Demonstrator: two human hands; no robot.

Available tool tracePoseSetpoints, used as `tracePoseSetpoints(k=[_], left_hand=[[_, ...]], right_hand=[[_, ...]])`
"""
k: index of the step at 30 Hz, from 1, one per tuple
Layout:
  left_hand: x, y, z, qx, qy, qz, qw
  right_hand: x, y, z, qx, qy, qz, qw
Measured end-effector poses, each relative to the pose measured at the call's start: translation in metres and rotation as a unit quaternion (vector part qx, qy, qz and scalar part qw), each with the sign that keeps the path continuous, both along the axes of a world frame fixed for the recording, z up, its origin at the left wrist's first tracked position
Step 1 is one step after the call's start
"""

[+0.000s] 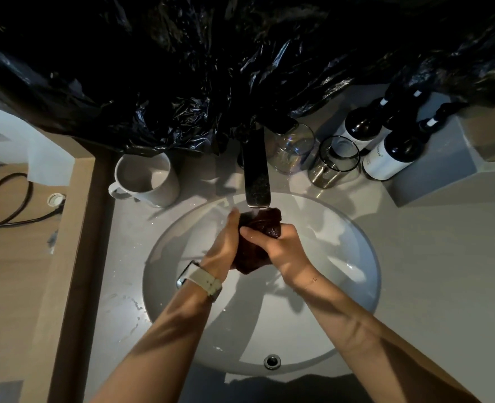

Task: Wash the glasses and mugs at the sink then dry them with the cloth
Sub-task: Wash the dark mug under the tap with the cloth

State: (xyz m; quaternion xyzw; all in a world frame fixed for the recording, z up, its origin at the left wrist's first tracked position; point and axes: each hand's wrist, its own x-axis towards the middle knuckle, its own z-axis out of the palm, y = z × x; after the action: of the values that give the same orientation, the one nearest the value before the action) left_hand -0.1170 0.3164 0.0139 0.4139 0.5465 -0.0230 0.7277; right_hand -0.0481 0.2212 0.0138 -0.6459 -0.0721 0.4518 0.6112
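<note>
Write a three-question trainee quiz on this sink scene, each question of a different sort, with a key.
1. True or false: both hands grip the dark cloth under the tap.
2. Which wrist wears the watch? A) left B) right
3. Fill in: the white mug stands on the counter to the ___ of the tap.

Key:
1. True: the left hand and right hand both hold it over the basin.
2. A
3. left
</note>
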Motion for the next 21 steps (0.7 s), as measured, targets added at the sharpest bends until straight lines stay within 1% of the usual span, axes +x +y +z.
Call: tracePoseSetpoints(k=[1, 2, 4, 6, 7, 9, 10, 11, 12, 13, 14, 15, 16, 17, 19, 21], left_hand=[[-0.002, -0.003, -0.006, 0.042, 0.006, -0.018, 0.999], [-0.007, -0.007, -0.01, 0.106, 0.003, -0.06, 0.992], [-0.019, -0.014, -0.016, 0.251, -0.005, -0.114, 0.961], [-0.027, -0.016, -0.014, 0.312, -0.01, -0.113, 0.943], [-0.028, -0.016, -0.014, 0.309, -0.01, -0.104, 0.945], [-0.025, -0.015, -0.011, 0.25, -0.009, -0.071, 0.966], [-0.022, -0.011, -0.008, 0.191, -0.012, -0.038, 0.981], [-0.018, -0.006, -0.005, 0.104, -0.012, 0.003, 0.994], [-0.015, -0.001, 0.0, 0.011, -0.014, 0.036, 0.999], [-0.012, 0.003, 0.004, -0.064, -0.017, 0.058, 0.996], [-0.012, 0.005, 0.008, -0.104, -0.026, 0.073, 0.992], [-0.012, 0.003, 0.008, -0.098, -0.027, 0.075, 0.992], [-0.012, 0.0, 0.005, -0.077, -0.028, 0.086, 0.993], [-0.015, -0.003, 0.001, -0.033, -0.028, 0.092, 0.995], [-0.021, -0.01, -0.007, 0.084, -0.029, 0.067, 0.994], [-0.028, -0.017, -0.011, 0.222, -0.029, 0.03, 0.974]], right_hand=[[0.0, -0.001, 0.003, -0.019, 0.051, -0.025, 0.998], [0.001, -0.001, 0.005, -0.047, 0.1, -0.039, 0.993], [0.006, -0.002, 0.008, -0.096, 0.184, -0.037, 0.978], [0.012, -0.001, 0.012, -0.116, 0.212, -0.011, 0.97], [0.012, 0.0, 0.012, -0.12, 0.207, -0.002, 0.971], [0.007, 0.002, 0.011, -0.106, 0.174, 0.006, 0.979], [0.003, 0.002, 0.009, -0.088, 0.135, 0.009, 0.987], [-0.001, 0.0, 0.007, -0.062, 0.076, 0.022, 0.995], [-0.005, -0.001, 0.004, -0.043, -0.006, 0.055, 0.998], [-0.008, -0.003, 0.001, -0.036, -0.093, 0.097, 0.99], [-0.01, -0.005, -0.002, -0.038, -0.156, 0.131, 0.978], [-0.011, -0.006, -0.004, -0.036, -0.184, 0.144, 0.972], [-0.011, -0.006, -0.004, -0.028, -0.178, 0.136, 0.974], [-0.011, -0.005, -0.003, -0.017, -0.14, 0.114, 0.983], [-0.007, 0.001, 0.005, -0.003, 0.009, 0.05, 0.999], [0.002, 0.009, 0.009, -0.051, 0.149, 0.023, 0.987]])
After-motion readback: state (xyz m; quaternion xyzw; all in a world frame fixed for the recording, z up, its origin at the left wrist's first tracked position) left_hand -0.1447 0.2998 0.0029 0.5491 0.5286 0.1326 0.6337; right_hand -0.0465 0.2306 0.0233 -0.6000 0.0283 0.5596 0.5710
